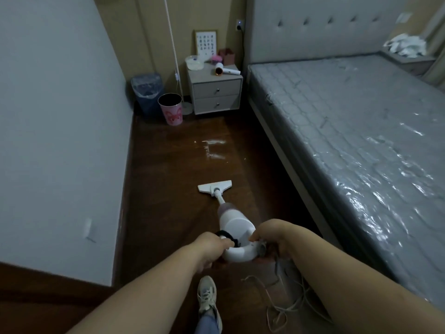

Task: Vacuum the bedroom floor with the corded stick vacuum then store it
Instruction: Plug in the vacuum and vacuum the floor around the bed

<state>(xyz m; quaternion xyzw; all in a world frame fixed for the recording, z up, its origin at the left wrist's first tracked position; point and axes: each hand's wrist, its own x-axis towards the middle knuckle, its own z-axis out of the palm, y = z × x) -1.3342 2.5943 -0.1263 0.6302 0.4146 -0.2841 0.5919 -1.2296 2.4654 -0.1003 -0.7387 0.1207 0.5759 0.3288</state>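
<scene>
Head view: both hands close on the looped handle of the white stick vacuum [234, 227]. The left hand [212, 247] curls its fingers round the handle's left side, beside a black band. The right hand [272, 237] wraps the handle's right side, the pale cord [284, 307] trailing below it onto the floor [168, 165]. The vacuum's flat floor head [215, 186] rests on the dark wood, between the bed [349, 145] and the wall, well short of the nightstand [216, 92].

one vacuum [231, 220], two bins [147, 92], one nightstand [215, 90], two drawers [216, 88]
</scene>
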